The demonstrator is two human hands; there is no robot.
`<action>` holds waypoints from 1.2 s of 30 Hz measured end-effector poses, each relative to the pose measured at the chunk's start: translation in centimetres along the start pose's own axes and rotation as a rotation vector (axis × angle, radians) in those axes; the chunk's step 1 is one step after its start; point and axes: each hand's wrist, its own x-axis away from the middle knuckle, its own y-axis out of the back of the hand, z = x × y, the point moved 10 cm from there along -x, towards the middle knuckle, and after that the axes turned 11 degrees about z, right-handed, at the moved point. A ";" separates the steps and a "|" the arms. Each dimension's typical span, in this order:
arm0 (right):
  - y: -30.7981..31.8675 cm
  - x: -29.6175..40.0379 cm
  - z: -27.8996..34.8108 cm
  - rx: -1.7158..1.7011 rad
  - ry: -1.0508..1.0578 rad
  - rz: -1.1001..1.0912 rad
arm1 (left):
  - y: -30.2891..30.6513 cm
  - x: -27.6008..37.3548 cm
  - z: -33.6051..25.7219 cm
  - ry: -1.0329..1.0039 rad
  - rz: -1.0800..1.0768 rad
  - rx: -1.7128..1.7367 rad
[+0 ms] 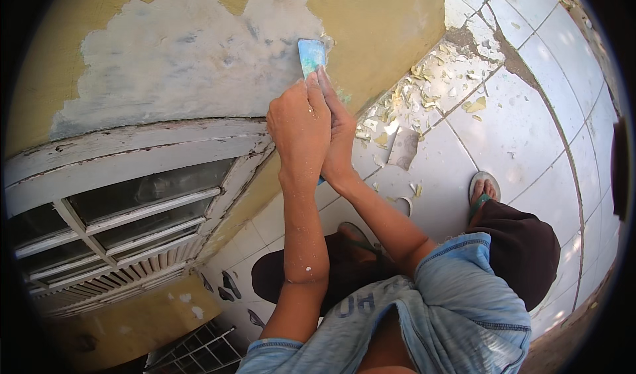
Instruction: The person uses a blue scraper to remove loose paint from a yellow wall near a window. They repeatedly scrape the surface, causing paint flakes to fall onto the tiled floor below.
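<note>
A scraper with a blue, paint-smeared blade (pixel 312 55) rests against the wall, its tip at the right part of a large bare grey patch (pixel 198 61). My left hand (pixel 300 118) is closed around the tool. Beside and partly behind it, my right hand (pixel 342 118) grips the same tool, a finger stretched along toward the blade. Most of the handle is hidden by both hands; a bit of blue shows below the wrists. Yellow paint (pixel 382 31) borders the patch with a ragged edge.
A weathered white wooden window frame (pixel 149 143) with glass panes lies below the patch. Paint flakes (pixel 422 86) and a piece of sandpaper-like sheet (pixel 403 148) litter the cracked white floor tiles (pixel 521 120). Sandals (pixel 228 285) and a metal rack (pixel 198 349) stand at lower left.
</note>
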 end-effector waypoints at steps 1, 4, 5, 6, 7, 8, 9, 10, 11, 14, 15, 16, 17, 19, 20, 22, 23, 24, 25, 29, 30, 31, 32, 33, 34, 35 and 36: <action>0.1 -0.1 0.2 0.012 0.044 -0.005 | 0.0 0.3 0.2 0.006 -0.011 0.022; 0.4 -0.3 0.3 0.028 0.125 -0.023 | -0.2 -0.5 0.1 -0.006 0.004 0.017; 0.4 -0.9 0.3 0.024 0.133 -0.033 | -0.3 -0.9 0.0 -0.015 0.017 0.002; 0.3 -1.0 0.3 0.018 0.138 -0.047 | -0.3 -0.8 0.1 -0.014 0.004 -0.007; 0.3 -0.7 0.2 0.006 0.106 -0.043 | -0.2 -0.6 0.0 -0.014 -0.009 -0.016; 0.2 -0.4 0.1 -0.007 0.076 -0.040 | -0.1 -0.4 0.0 -0.015 -0.023 -0.025; 0.5 -0.7 0.3 -0.008 0.060 -0.039 | -0.3 -0.5 0.0 -0.007 -0.019 0.015; 0.9 -1.1 0.8 0.035 0.107 -0.042 | -0.5 -0.5 0.2 0.000 -0.015 0.054; 1.3 -1.4 0.9 0.079 0.156 -0.045 | -0.7 -0.8 0.0 0.006 -0.010 0.094; 1.8 -3.3 2.4 -0.007 0.127 -0.048 | -1.0 -3.4 -3.4 -0.133 -0.007 0.017; 2.6 -4.6 3.3 -0.060 0.119 -0.064 | -1.2 -3.7 -3.5 -0.117 -0.007 0.017; 2.9 -4.3 3.4 0.032 0.139 -0.051 | -1.3 -3.5 -3.4 -0.100 -0.008 0.018; 3.0 -3.2 2.8 0.123 0.158 -0.037 | -1.4 -3.2 -3.2 -0.084 -0.010 0.017; 3.4 -1.7 1.9 0.201 0.180 -0.036 | -3.1 -1.7 -1.5 0.015 0.066 0.045; 3.2 -0.7 1.2 0.183 0.172 -0.048 | -3.8 -0.8 -0.4 0.075 0.108 0.054; 3.2 1.6 -1.8 0.100 0.043 -0.070 | -4.6 0.0 1.2 0.152 0.288 -0.039; 3.2 2.8 -4.3 0.036 -0.073 -0.074 | -5.2 0.2 2.1 0.185 0.383 -0.083; 3.3 3.5 -5.9 -0.024 -0.181 -0.073 | -5.6 0.1 2.8 0.169 0.441 -0.048; 3.6 4.2 -7.4 -0.082 -0.287 -0.081 | -6.1 0.1 3.5 0.152 0.499 -0.012; 4.5 5.9 -9.7 -0.198 -0.441 -0.145 | -9.7 0.9 5.0 -0.056 0.630 -0.116; 4.6 6.1 -9.7 -0.187 -0.423 -0.150 | -10.3 0.9 5.8 -0.025 0.690 -0.053; 4.6 6.4 -10.5 -0.209 -0.466 -0.144 | -10.9 0.6 6.7 0.005 0.752 0.010; 4.7 6.8 -11.5 -0.232 -0.508 -0.139 | -11.6 0.3 7.6 0.033 0.816 0.073; 5.0 7.2 -12.2 -0.243 -0.558 -0.129 | -12.6 0.1 7.9 -0.057 0.859 0.054; 5.4 6.6 -11.5 -0.266 -0.545 -0.129 | -13.3 -0.4 8.2 -0.151 0.890 0.033; 6.3 6.3 -10.8 -0.312 -0.527 -0.176 | -13.8 -0.5 8.2 -0.245 0.918 0.010; 8.0 5.7 -10.1 -0.347 -0.497 -0.235 | -13.7 -0.9 7.2 -0.327 0.865 0.002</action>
